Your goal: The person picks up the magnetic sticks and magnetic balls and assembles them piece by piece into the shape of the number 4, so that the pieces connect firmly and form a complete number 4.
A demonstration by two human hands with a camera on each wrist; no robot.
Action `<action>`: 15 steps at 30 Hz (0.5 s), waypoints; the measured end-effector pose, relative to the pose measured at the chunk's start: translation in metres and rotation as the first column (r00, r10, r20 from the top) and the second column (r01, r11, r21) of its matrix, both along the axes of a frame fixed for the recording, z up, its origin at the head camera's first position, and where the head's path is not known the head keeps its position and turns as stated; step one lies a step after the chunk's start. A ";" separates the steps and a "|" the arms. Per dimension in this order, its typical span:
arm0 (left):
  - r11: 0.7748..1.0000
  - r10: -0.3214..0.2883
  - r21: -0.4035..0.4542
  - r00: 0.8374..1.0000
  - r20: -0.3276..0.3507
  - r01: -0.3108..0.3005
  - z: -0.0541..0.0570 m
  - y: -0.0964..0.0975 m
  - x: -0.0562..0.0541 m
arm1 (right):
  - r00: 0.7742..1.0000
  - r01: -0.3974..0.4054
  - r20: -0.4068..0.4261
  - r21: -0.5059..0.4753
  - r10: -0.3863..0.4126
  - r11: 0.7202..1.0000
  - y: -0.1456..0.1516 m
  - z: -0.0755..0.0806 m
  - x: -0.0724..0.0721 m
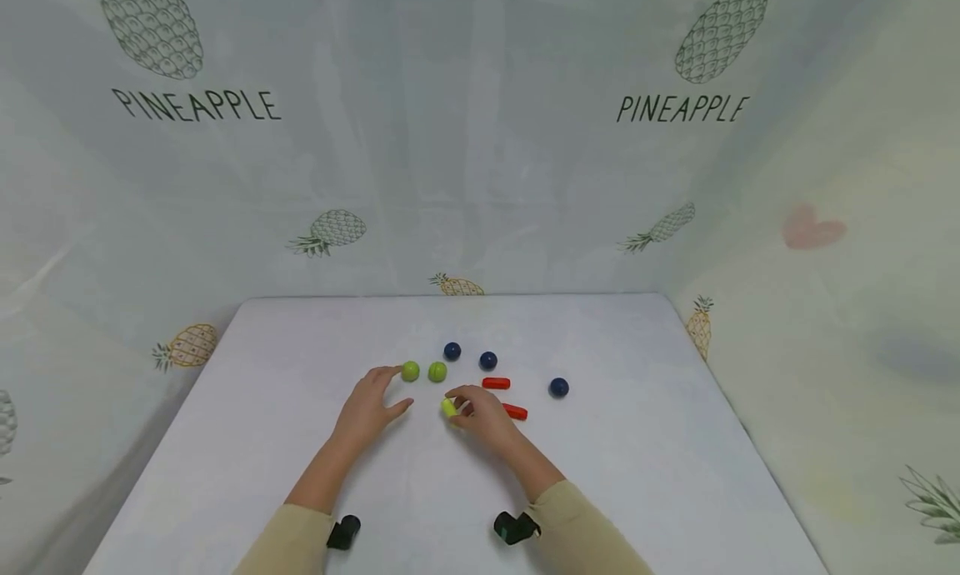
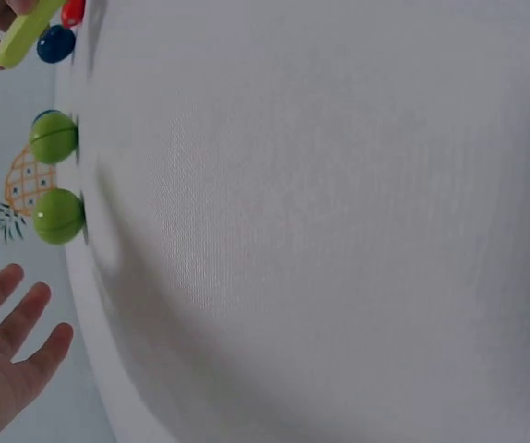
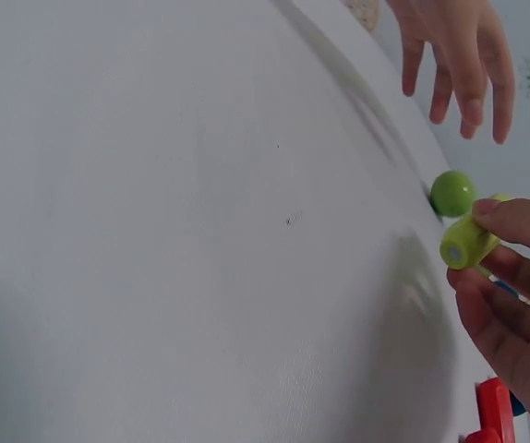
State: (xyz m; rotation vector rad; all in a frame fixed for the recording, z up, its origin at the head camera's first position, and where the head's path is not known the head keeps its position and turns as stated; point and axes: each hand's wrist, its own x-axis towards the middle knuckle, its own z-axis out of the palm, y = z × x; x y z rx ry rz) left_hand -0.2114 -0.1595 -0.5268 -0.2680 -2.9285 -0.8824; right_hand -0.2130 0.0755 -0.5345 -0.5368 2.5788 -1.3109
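Observation:
My right hand [image 1: 486, 418] pinches a small yellow-green rounded bar [image 3: 468, 243] between thumb and fingers, held above the white table. To the left, my left hand [image 1: 366, 410] holds nothing, its fingers spread and thumb apart. Its fingertips are close beside a green ball [image 1: 410, 371]. A second green ball [image 1: 438, 372] sits just right of the first, with a seam line around it in the left wrist view. Behind the right hand lie two red bars [image 1: 496, 383], the nearer one partly covered by that hand.
Two dark blue balls [image 1: 452, 351] rest farther back on the table [image 1: 615, 475]. Another dark blue ball [image 1: 558, 387] stands off to the right. A pineapple-printed cloth [image 1: 465, 167] hangs behind the table's far edge and along its sides.

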 end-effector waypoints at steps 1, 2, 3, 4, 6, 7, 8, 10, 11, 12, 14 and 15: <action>1.000 0.001 -0.001 1.000 0.005 -0.001 -0.001 0.000 -0.001 | 1.000 0.004 0.004 0.003 -0.004 1.000 -0.001 -0.001 -0.001; 1.000 0.002 -0.001 1.000 0.005 -0.002 -0.002 -0.001 -0.003 | 1.000 0.009 0.008 0.006 -0.010 1.000 -0.003 -0.003 -0.001; 1.000 0.003 -0.001 1.000 0.006 -0.003 -0.003 -0.001 -0.004 | 1.000 0.014 0.009 0.008 -0.014 1.000 -0.004 -0.004 -0.002; 1.000 0.003 0.000 1.000 0.007 -0.003 -0.004 -0.001 -0.006 | 1.000 0.018 0.010 0.008 -0.019 1.000 -0.006 -0.005 -0.003; 1.000 0.004 -0.002 1.000 0.009 -0.004 -0.006 -0.003 -0.009 | 1.000 0.023 0.008 0.001 -0.023 1.000 -0.009 -0.006 -0.005; 1.000 0.004 -0.003 1.000 0.009 -0.004 -0.006 -0.004 -0.011 | 1.000 0.029 0.011 -0.006 -0.028 1.000 -0.011 -0.007 -0.005; 1.000 0.005 -0.001 1.000 0.010 -0.005 -0.007 -0.005 -0.014 | 0.999 0.032 0.012 -0.019 -0.032 0.999 -0.013 -0.007 -0.006; 1.000 0.008 0.021 1.000 0.020 -0.008 -0.008 -0.008 -0.018 | 0.999 0.042 0.024 -0.049 -0.041 0.998 -0.017 -0.008 -0.008; 0.999 0.008 0.034 1.000 0.025 -0.009 -0.010 -0.010 -0.020 | 0.998 0.049 0.031 -0.065 -0.047 0.997 -0.019 -0.009 -0.008; 0.999 0.009 0.047 0.999 0.033 -0.011 -0.011 -0.011 -0.022 | 0.998 0.058 0.040 -0.078 -0.055 0.995 -0.021 -0.010 -0.009; 0.996 0.012 0.083 0.999 0.046 -0.016 -0.013 -0.013 -0.025 | 0.996 0.075 0.064 -0.109 -0.068 0.991 -0.024 -0.013 -0.010; 0.995 0.009 0.097 0.999 0.048 -0.013 -0.014 -0.013 -0.027 | 0.995 0.082 0.074 -0.122 -0.074 0.989 -0.025 -0.014 -0.010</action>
